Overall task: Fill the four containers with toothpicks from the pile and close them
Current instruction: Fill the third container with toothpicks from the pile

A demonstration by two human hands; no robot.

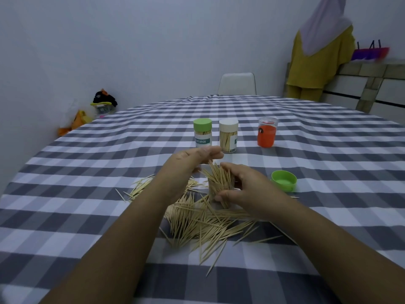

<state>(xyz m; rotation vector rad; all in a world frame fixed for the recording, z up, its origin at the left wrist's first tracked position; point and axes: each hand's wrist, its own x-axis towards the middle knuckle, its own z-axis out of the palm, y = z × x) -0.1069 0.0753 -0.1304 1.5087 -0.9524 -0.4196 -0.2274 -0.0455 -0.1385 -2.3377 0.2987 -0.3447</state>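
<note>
From the head view, a table [87,172] covered in a grey and white checked cloth fills the lower frame, with a pale wall behind it. At center, the right hand [247,189] curls its fingers and thumb around a clear container [219,189] bristling with toothpicks, held just above the pile [203,220] spread across the cloth. The left hand [188,163] pinches the tops of those toothpicks from the left. A loose green lid [284,180] lies open side up, right of the hands. Further back stand a green-capped jar [202,132], a white-capped jar [228,136] and an orange jar [267,132]. A white chair [237,83] sits at the far edge, a person in yellow [315,62] stands upper right, and bags [98,108] rest on the floor at left.
</note>
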